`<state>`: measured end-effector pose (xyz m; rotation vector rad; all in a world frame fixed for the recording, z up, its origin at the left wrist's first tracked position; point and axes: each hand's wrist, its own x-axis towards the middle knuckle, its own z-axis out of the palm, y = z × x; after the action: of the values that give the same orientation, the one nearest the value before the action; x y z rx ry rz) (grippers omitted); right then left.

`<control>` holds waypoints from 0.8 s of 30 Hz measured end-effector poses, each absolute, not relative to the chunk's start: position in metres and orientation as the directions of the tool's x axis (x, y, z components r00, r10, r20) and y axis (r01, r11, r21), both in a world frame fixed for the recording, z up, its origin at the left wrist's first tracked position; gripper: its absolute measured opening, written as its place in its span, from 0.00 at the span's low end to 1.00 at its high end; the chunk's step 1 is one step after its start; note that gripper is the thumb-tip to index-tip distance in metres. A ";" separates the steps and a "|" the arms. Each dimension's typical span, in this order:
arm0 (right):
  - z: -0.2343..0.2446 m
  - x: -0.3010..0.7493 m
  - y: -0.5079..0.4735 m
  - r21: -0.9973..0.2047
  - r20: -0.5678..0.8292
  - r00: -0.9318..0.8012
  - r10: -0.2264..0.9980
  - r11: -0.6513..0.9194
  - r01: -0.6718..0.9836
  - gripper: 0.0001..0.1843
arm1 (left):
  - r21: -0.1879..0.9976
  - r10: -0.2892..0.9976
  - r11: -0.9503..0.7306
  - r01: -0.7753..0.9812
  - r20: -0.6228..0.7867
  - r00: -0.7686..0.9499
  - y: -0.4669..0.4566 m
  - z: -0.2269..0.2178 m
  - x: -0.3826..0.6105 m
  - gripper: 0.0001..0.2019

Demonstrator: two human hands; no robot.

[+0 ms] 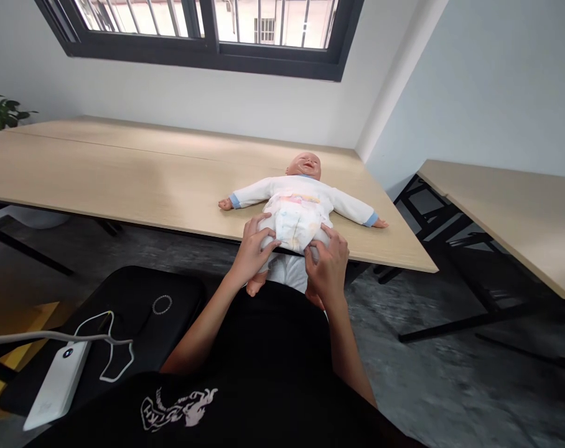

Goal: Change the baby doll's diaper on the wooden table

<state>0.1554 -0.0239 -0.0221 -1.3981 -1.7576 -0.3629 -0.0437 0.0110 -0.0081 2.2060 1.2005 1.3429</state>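
A baby doll (305, 167) lies on its back near the table's front edge, arms spread wide, in a white top with blue cuffs. Around its hips is a white printed diaper (292, 219). At the diaper's left leg edge, my left hand (257, 247) has its thumb and fingers closed on the material. My right hand (328, 258) curls around the opposite leg edge, its fingers bent in at the diaper. White cloth hangs below between the doll's legs, which drop over the edge toward my lap and are partly hidden.
The wooden table (124, 180) runs along the wall below a window. To the left, a black chair (137, 305) holds a white power bank (61, 379), a cable and a bracelet (162, 305). A second table (511, 205) stands at right.
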 end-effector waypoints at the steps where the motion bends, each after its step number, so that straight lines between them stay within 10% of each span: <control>1: -0.024 0.156 -0.023 -0.260 0.762 -0.026 0.647 0.343 0.903 0.09 | 0.621 0.772 -0.613 0.488 0.600 0.208 0.011 -0.009 -0.043 0.05; 10: -0.028 0.163 -0.018 -0.406 0.818 0.191 0.542 0.312 0.859 0.13 | 0.665 0.756 -0.616 0.423 0.650 0.080 0.010 -0.005 -0.033 0.05; 24: -0.018 0.185 -0.032 -0.292 0.709 -0.179 0.682 0.515 0.806 0.10 | 0.501 0.776 -0.553 0.666 0.601 0.192 0.003 -0.004 -0.032 0.06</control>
<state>0.1848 -0.0322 -0.0180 -1.2221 -1.9180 -0.1867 -0.0324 0.0031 -0.0041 2.3227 1.4146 1.2973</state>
